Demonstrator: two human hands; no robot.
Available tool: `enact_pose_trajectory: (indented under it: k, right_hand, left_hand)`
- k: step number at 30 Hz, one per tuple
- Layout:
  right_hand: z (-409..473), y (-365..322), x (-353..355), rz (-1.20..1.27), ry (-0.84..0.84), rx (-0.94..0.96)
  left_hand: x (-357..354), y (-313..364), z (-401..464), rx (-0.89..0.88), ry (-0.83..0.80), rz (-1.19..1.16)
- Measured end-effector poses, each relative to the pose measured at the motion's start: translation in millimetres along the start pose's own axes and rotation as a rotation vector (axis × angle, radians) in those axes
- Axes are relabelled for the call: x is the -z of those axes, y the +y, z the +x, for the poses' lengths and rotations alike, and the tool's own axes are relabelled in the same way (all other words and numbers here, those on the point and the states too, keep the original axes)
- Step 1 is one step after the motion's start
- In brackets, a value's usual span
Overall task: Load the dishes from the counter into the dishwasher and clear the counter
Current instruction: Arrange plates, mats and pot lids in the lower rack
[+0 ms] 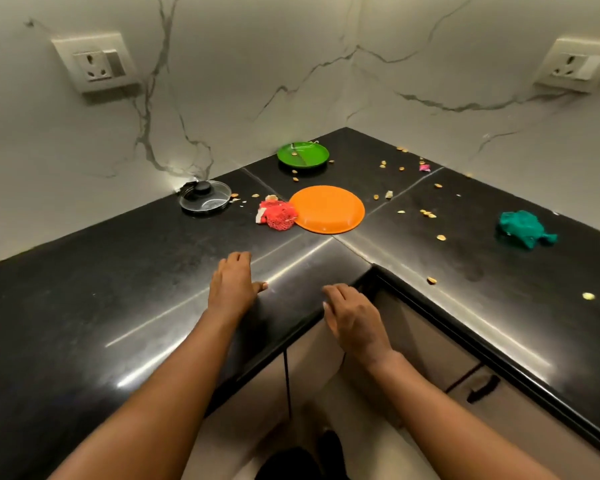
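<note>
Three dishes wait on the black polished stone counter [118, 289] as I read it: a round orange plastic plate [327, 209] near the inner corner, a smaller round green plastic plate [302, 154] behind it toward the marble wall, and a glass pot lid with a black knob [205, 196] off to the left by the wall. Nothing is lifted, so I judge the loading step has yet to start and I am at the reach.

Touching the orange plate's left edge is a red mesh scrubber [278, 214]. Scattered pale food scraps [428, 213] lie about the counter, and a crumpled teal cloth [523, 228] lies well apart on the right run. No dishwasher is in view, only pale cabinet doors [430, 344] below the counter edge.

My left hand [234, 282] lies over the counter, fingers extended and relaxed, holding nothing; whether the palm touches the stone I cannot tell. My right hand [352, 313] hovers at the counter's inner edge, fingers loosely bent, also empty.

Next, I would reach forward to the orange plate, the nearest dish, and slip fingers under its thin rim, keeping clear of the scrubber.
</note>
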State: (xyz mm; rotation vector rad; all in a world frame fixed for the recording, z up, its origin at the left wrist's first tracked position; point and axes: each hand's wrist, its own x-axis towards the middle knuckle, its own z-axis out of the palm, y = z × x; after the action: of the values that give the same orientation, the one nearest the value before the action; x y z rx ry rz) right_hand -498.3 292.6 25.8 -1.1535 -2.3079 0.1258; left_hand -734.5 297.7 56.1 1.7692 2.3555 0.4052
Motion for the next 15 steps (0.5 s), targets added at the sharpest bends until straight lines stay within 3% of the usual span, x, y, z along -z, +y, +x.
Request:
enact_pose_trajectory:
  k: [10, 15]
  right_hand:
    - [154.9, 13.7, -68.7, 0.177, 0.007, 0.121]
    - [220.1, 26.3, -97.8, 0.235, -0.060, 0.188]
  left_hand:
    - [3.1, -57.1, 144.4, 0.244, -0.164, 0.101]
    - [2.8, -87.5, 190.2, 0.408, -0.476, 0.074]
